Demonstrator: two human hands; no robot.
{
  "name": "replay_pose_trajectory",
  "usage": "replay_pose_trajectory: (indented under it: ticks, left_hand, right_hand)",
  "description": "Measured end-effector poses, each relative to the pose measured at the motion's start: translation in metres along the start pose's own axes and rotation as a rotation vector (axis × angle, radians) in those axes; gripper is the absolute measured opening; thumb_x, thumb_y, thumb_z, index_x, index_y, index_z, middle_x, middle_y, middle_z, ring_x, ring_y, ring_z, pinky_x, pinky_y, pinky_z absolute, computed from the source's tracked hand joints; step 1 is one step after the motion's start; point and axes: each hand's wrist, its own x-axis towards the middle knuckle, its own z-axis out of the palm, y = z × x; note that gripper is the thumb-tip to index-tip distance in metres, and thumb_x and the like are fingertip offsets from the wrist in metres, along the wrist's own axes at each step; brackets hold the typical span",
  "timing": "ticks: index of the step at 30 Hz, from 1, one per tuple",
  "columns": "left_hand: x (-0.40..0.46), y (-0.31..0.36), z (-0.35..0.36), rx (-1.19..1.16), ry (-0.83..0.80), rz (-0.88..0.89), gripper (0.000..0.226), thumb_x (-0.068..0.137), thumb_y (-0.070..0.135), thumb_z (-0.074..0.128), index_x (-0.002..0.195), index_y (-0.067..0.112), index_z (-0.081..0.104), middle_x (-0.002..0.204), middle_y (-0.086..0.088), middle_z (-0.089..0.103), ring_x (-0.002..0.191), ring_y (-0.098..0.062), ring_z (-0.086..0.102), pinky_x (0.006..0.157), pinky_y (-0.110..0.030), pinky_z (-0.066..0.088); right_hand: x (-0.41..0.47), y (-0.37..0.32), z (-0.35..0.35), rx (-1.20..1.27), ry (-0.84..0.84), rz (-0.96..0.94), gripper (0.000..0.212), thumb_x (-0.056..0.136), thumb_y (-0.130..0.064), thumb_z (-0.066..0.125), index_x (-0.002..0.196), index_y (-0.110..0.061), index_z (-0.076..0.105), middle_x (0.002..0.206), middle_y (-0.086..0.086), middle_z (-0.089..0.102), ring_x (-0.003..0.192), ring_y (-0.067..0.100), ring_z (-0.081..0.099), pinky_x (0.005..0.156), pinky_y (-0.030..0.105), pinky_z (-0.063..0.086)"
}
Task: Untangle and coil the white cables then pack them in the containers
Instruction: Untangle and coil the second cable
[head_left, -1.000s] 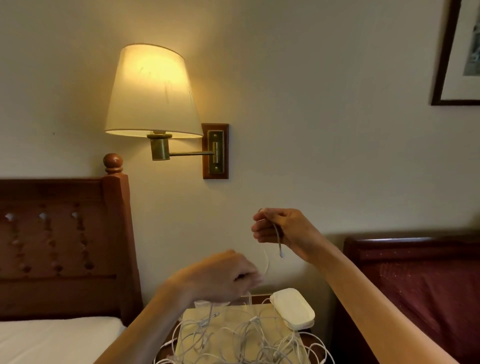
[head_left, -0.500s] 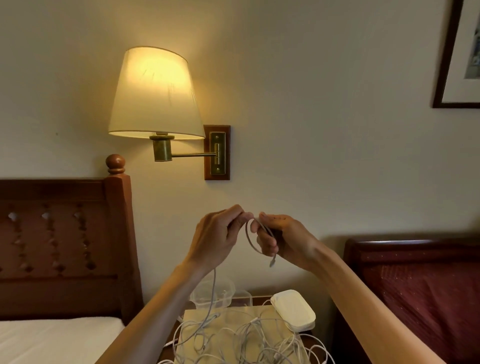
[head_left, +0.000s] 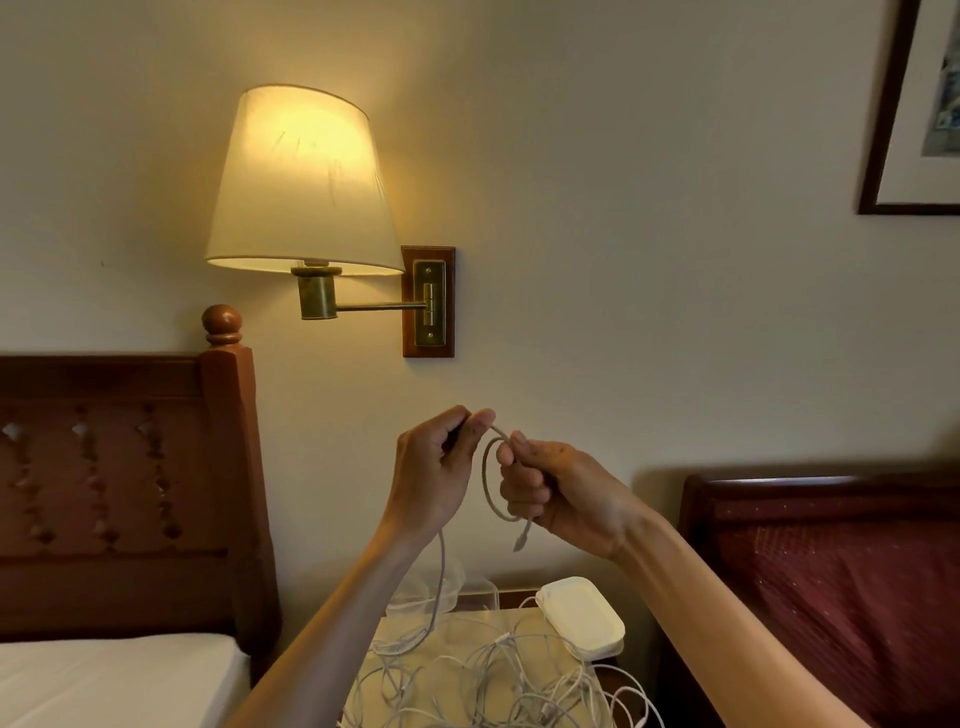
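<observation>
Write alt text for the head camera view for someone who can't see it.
Two raised hands, left and right, wind a white cable into a small loop above a nightstand's tangled cables, beneath a lit wall lamp.

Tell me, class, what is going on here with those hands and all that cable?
A person is coiling a white cable held up in front of the wall. The right hand grips the first loop, with the plug end dangling below it, while the left hand pinches the strand and feeds it across. The rest runs down to a tangled pile of cables on the bedside table. A white lidded container sits beside the pile; nothing visibly packed yet.
</observation>
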Motion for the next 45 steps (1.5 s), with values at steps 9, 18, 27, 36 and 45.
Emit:
replay_pose_trajectory:
  ticks: [9, 18, 27, 36, 45]
  left_hand:
    - [-0.055, -0.042, 0.006, -0.302, -0.171, -0.38, 0.04, 0.094, 0.041, 0.043, 0.066, 0.013, 0.048, 0.054, 0.006, 0.035, 0.046, -0.004, 0.027, 0.045, -0.016, 0.024]
    - [-0.09, -0.038, 0.001, 0.198, -0.672, -0.237, 0.04, 0.101, 0.035, 0.047, 0.061, 0.031, 0.05, 0.053, 0.016, 0.049, 0.054, -0.004, 0.044, 0.054, -0.024, 0.031]
    - [-0.029, 0.005, -0.011, 0.3, -0.375, 0.311, 0.019, 0.101, 0.032, 0.048, 0.084, 0.029, 0.057, 0.059, 0.022, 0.046, 0.048, 0.007, 0.043, 0.051, -0.009, 0.028]
    - [-0.022, -0.009, -0.004, 0.212, -0.1, 0.173, 0.03, 0.1, 0.042, 0.046, 0.083, 0.02, 0.057, 0.066, 0.012, 0.053, 0.056, -0.01, 0.051, 0.051, -0.026, 0.042]
    - [-0.016, 0.013, -0.002, -0.302, -0.409, -0.363, 0.04, 0.1, 0.033, 0.044, 0.086, 0.002, 0.067, 0.059, 0.01, 0.055, 0.051, -0.001, 0.045, 0.053, -0.014, 0.034]
  right_hand:
    - [-0.005, -0.021, -0.008, 0.219, 0.094, -0.096, 0.03, 0.1, -0.023, 0.038, 0.077, -0.013, 0.054, 0.053, -0.008, 0.02, 0.042, 0.006, 0.021, 0.041, 0.021, 0.02]
    - [-0.008, -0.031, -0.023, 0.008, 0.235, -0.089, 0.029, 0.104, -0.023, 0.036, 0.083, -0.011, 0.053, 0.055, -0.003, 0.041, 0.047, 0.009, 0.039, 0.047, 0.02, 0.037]
    - [0.002, 0.01, -0.014, -0.638, 0.327, -0.095, 0.041, 0.105, -0.026, 0.04, 0.081, -0.006, 0.067, 0.061, 0.007, 0.067, 0.052, 0.016, 0.063, 0.055, 0.022, 0.05]
    - [-0.006, 0.009, -0.006, -0.464, 0.179, -0.009, 0.041, 0.106, -0.027, 0.035, 0.078, -0.009, 0.06, 0.057, 0.006, 0.052, 0.05, 0.018, 0.047, 0.054, 0.025, 0.044]
    - [-0.011, 0.009, -0.004, -0.028, 0.077, 0.047, 0.034, 0.099, -0.026, 0.04, 0.07, -0.013, 0.052, 0.06, 0.002, 0.048, 0.051, 0.013, 0.042, 0.052, 0.022, 0.039]
